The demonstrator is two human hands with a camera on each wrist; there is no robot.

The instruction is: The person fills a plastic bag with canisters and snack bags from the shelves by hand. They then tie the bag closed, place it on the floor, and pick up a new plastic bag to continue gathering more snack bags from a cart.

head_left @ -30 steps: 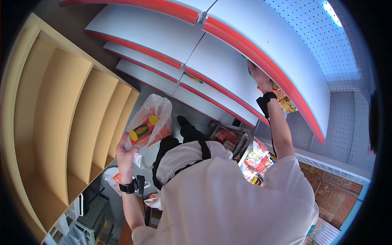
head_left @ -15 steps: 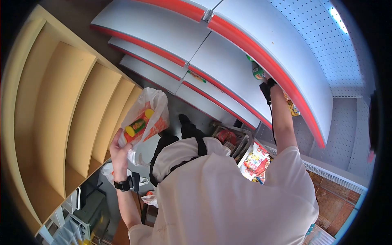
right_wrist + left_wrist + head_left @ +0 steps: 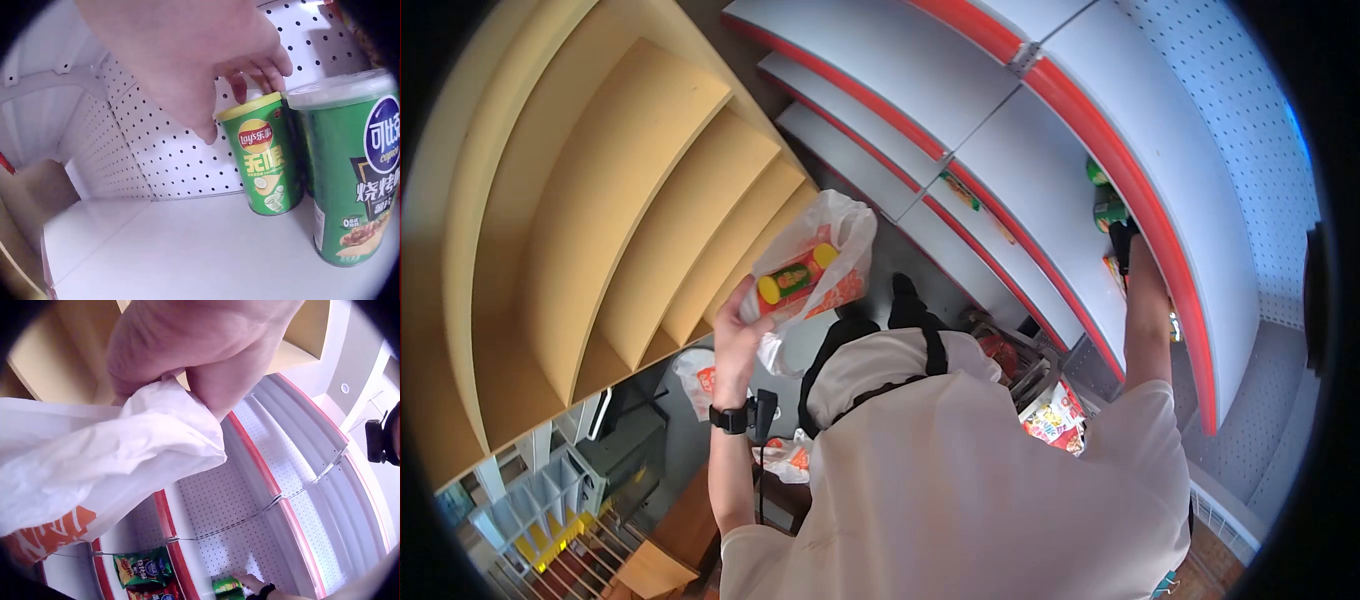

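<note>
My left hand (image 3: 740, 335) grips the gathered top of a white and orange plastic bag (image 3: 125, 462). Inside the bag, seen from the head, lies a green-labelled container (image 3: 792, 278) with yellow at both ends. In the right wrist view, my right hand (image 3: 194, 56) is over a green Lay's can (image 3: 265, 162) with a yellow lid, thumb on its left and fingers bent behind its rim; contact is unclear. A larger green can (image 3: 356, 169) with a pale lid stands beside it. From the head, the upper shelf's red edge hides most of that hand.
Red-edged white shelves (image 3: 1100, 110) rise ahead and right; wooden shelving (image 3: 650, 110) stands left. Snack packs (image 3: 1055, 415) and a grey crate lie below right. More white bags (image 3: 698, 378) are on the floor. Green and red snack bags (image 3: 144, 567) sit on a shelf.
The head view has swung, shifting the shelves rightward. My right hand has gone from clear view above the shelf to mostly behind the upper shelf's edge, by the green cans. The left hand still holds the bag.
</note>
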